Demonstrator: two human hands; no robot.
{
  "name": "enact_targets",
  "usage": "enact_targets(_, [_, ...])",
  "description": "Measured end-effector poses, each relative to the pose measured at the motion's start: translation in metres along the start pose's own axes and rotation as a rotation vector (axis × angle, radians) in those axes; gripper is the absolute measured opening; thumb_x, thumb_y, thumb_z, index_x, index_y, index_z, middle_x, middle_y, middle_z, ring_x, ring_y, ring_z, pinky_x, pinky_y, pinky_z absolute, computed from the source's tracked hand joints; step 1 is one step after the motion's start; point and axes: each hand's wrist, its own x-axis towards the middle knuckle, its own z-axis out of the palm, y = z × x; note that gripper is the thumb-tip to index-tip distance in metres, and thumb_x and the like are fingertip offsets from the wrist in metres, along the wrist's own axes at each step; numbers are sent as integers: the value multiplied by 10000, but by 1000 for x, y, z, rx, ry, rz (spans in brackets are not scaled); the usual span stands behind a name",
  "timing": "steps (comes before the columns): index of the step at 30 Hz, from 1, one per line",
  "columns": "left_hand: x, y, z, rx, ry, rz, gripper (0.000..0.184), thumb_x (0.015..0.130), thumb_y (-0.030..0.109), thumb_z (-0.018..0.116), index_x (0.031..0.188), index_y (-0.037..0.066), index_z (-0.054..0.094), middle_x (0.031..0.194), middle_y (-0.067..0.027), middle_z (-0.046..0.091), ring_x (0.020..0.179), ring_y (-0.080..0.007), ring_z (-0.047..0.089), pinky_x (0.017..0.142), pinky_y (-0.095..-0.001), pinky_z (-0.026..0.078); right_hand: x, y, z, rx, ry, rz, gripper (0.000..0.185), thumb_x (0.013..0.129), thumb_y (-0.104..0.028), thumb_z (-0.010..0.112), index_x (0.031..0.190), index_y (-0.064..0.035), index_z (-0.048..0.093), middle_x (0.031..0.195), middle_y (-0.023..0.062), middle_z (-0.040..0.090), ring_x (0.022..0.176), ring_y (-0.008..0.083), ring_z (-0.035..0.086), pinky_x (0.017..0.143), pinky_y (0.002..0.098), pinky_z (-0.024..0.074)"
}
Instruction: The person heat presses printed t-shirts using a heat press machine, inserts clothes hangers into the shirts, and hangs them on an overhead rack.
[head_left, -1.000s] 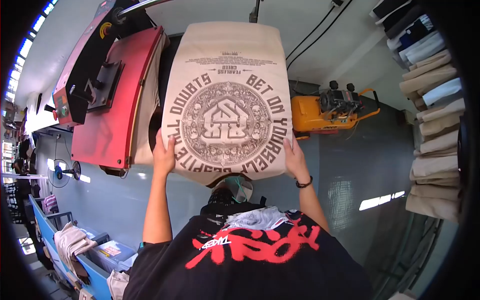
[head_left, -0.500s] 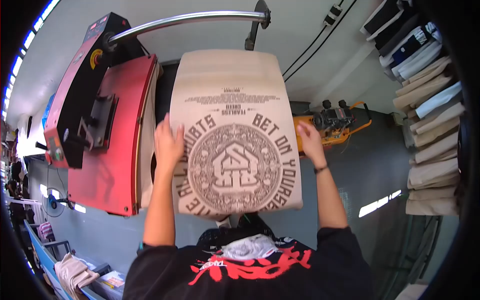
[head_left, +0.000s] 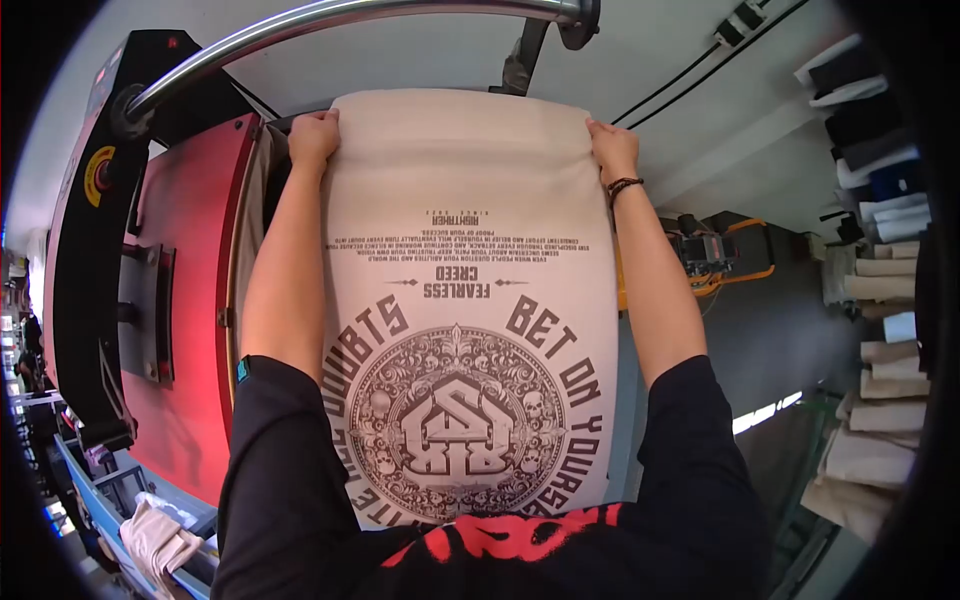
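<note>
A beige printed T-shirt [head_left: 460, 165] lies stretched flat over the padded bed of a heat press. Its dark print has a round emblem with lettering around it, and smaller text lines further back, upside down to me. My left hand [head_left: 316, 138] is closed on the cloth at the far left corner. At the far right corner, my right hand [head_left: 613, 148] pinches the edge of the fabric between thumb and fingers. The near end of the shirt is hidden behind my torso.
The red heat plate [head_left: 190, 300] with its black arm [head_left: 95, 240] stands swung out on the left, beneath a chrome bar [head_left: 350, 18]. At right are an orange-framed machine [head_left: 715, 262] and stacked folded garments [head_left: 885, 400]. More cloth [head_left: 158, 535] lies lower left.
Both hands have moved forward from beside the print to the shirt's far corners and closed on the cloth. My body leans further over the press.
</note>
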Motion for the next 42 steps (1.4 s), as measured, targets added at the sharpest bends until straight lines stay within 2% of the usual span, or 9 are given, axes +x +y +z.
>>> enact_targets(7, [-2,15,-7,24,135,5,284,793,332,690,991,133,737,1019,-179,686,1012,-337,636,903,-395,480,-6,-30,-2,-489,109,-248,252,764,-275,698,863,-46,733,904,220,682,862,356,664,753,382,514])
enact_targets(18, [68,-25,25,579,-243,113,365,764,327,666,1017,67,709,1094,-187,659,1052,-358,619,899,-424,487,51,5,14,-719,-330,-99,287,709,-210,684,796,63,683,762,212,673,624,351,653,596,434,518])
enact_targets(22, [43,-3,8,697,-271,157,354,783,291,624,1046,65,696,1090,-181,661,1045,-362,621,882,-428,494,48,4,15,-828,-136,-316,267,695,-187,646,774,67,672,808,237,675,740,372,660,687,411,522])
enact_targets(26, [-28,14,-32,272,133,306,339,848,283,563,1096,86,684,1072,-170,666,1006,-347,633,862,-416,499,-14,-2,-22,-287,-19,-482,336,835,-240,611,1024,34,659,1027,238,660,981,366,633,859,387,482])
enact_targets(32, [-255,-5,-118,-100,166,681,261,851,190,630,1063,41,662,904,-202,654,842,-368,631,742,-427,493,-240,45,-148,-631,-315,-928,392,948,-171,468,1323,-68,516,1397,208,440,1263,418,412,1087,470,296])
enact_targets(35, [-408,-27,-161,-374,-157,576,69,802,25,648,870,24,651,795,-135,650,719,-301,634,659,-348,496,-375,75,-210,-677,-329,-649,400,935,-143,476,1331,-114,521,1434,164,415,1269,445,378,1078,476,292])
enact_targets(38, [-536,-59,-199,-560,-899,506,116,810,86,692,905,18,696,846,-119,690,779,-245,666,704,-330,519,-493,116,-251,-379,-108,-555,342,885,-103,577,1216,-17,569,1247,179,552,1130,323,509,951,389,407])
enact_targets(40, [-591,-85,-201,-473,-1012,547,175,836,146,677,950,14,692,916,-139,684,844,-302,647,738,-362,520,-552,176,-268,-297,-3,-470,318,879,-107,600,1182,-10,582,1190,169,578,1079,283,540,900,361,440])
enact_targets(42, [-631,-122,-187,-399,-923,641,202,843,178,667,958,13,689,967,-152,679,922,-326,631,805,-387,507,-588,232,-273,-12,14,117,301,874,-146,637,1142,-17,591,1087,129,605,962,219,573,818,321,463])
